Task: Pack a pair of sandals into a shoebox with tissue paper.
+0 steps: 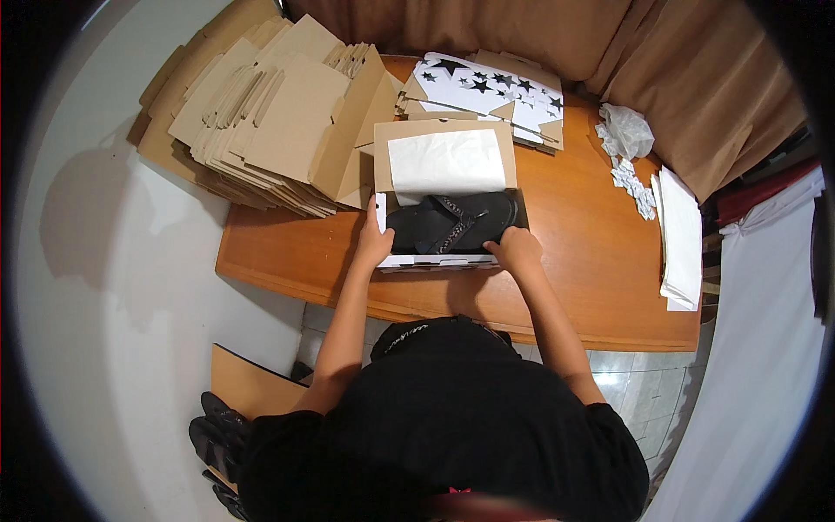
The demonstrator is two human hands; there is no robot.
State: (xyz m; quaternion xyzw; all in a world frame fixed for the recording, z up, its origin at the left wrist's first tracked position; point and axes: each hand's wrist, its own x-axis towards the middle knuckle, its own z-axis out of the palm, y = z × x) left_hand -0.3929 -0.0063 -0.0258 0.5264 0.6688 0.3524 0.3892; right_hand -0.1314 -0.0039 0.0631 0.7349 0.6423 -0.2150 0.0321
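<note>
In front of me on the table stands an open shoebox (442, 261), with its brown lid flap (383, 139) raised at the far side. A black flip-flop (413, 229) with a patterned strap lies in it; whether another is beneath cannot be seen. White tissue paper (452, 163) rests up against the inside of the lid. My left hand (375, 241) is closed on the box's left end, thumb on the near corner. At the near right corner, my right hand (519, 250) grips the box, its thumb over the rim beside the flip-flop.
Flat brown cardboard boxes (261, 113) are piled at the far left. Star-printed white box sheets (491, 83) lie behind the shoebox. On the right are a clear plastic bag (626, 130), small white packets (633, 187) and stacked white paper (680, 235). More black flip-flops (217, 426) sit at lower left.
</note>
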